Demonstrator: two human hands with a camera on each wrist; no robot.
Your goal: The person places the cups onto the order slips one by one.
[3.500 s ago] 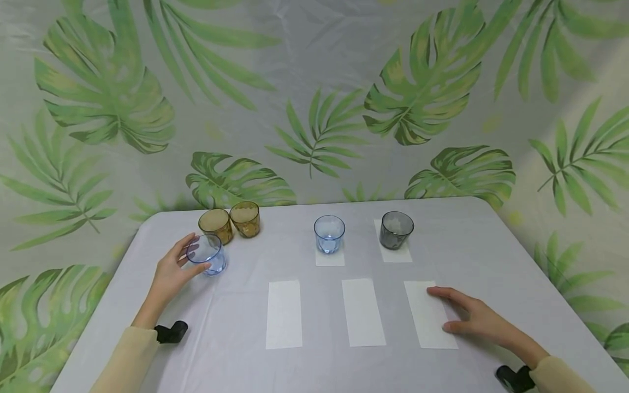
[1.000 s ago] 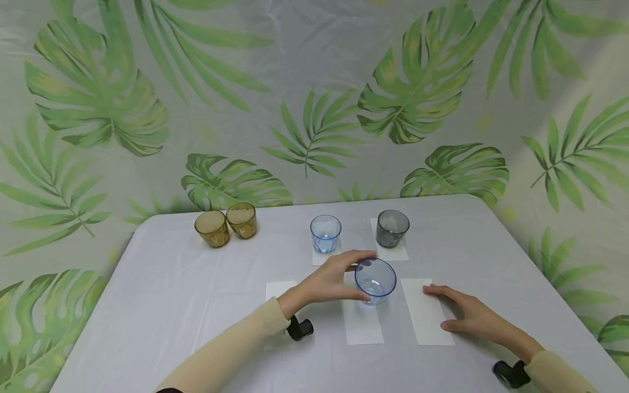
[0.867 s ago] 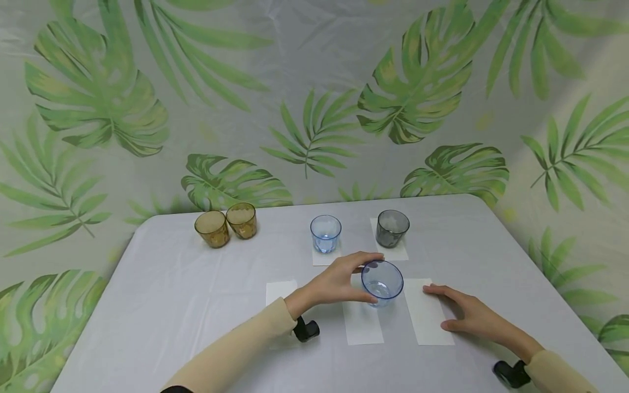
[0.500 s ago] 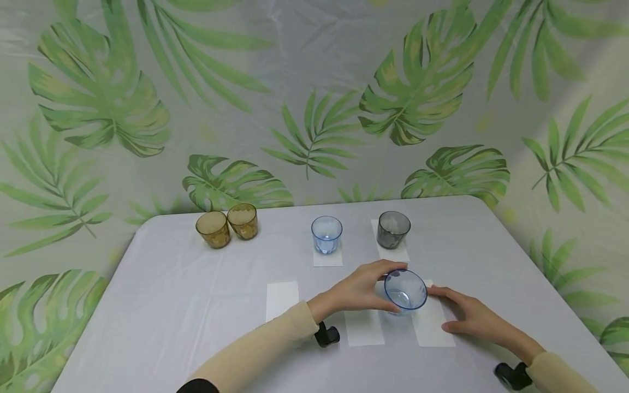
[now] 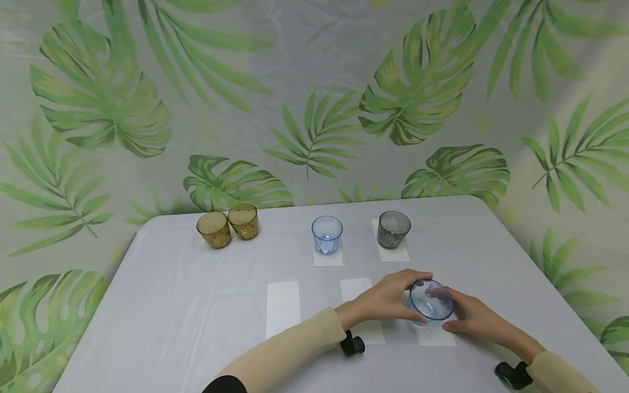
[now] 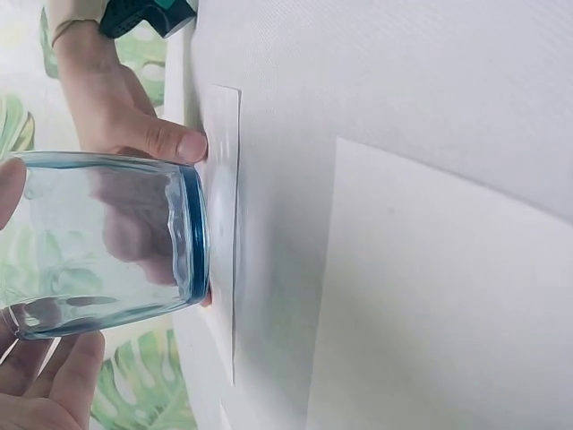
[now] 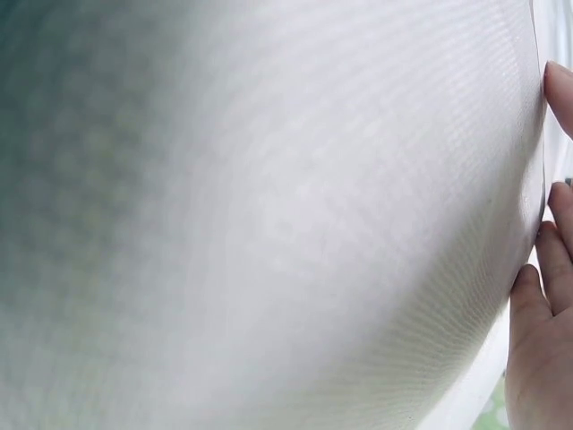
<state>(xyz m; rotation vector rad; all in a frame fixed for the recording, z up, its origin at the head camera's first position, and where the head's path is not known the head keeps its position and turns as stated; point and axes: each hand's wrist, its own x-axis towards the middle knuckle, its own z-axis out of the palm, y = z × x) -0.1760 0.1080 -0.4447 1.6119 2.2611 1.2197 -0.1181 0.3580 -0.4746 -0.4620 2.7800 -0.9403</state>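
My left hand [image 5: 385,297] grips a clear blue drinking glass [image 5: 428,307], thumb on one side and fingers on the other. The glass is upright, over the front right white paper strip [image 5: 436,337]. In the left wrist view the base of the glass [image 6: 98,246] is close above the paper [image 6: 224,170]. My right hand [image 5: 481,321] rests at the strip's right side, fingers and thumb loosely spread and holding nothing. Its fingertips show through the glass in the head view. The right wrist view has only its fingers [image 7: 557,269] at the right edge, low by the cloth.
Two amber glasses, one [image 5: 214,231] beside the other [image 5: 244,222], stand at the back left. A second blue glass [image 5: 327,236] and a grey glass [image 5: 393,231] stand on back papers. Two more paper strips, left [image 5: 283,305] and middle [image 5: 355,287], lie in front.
My left hand took the blue glass from beside the amber glasses and carried it rightward across the table to the front right strip. My right hand has stayed nearly still.
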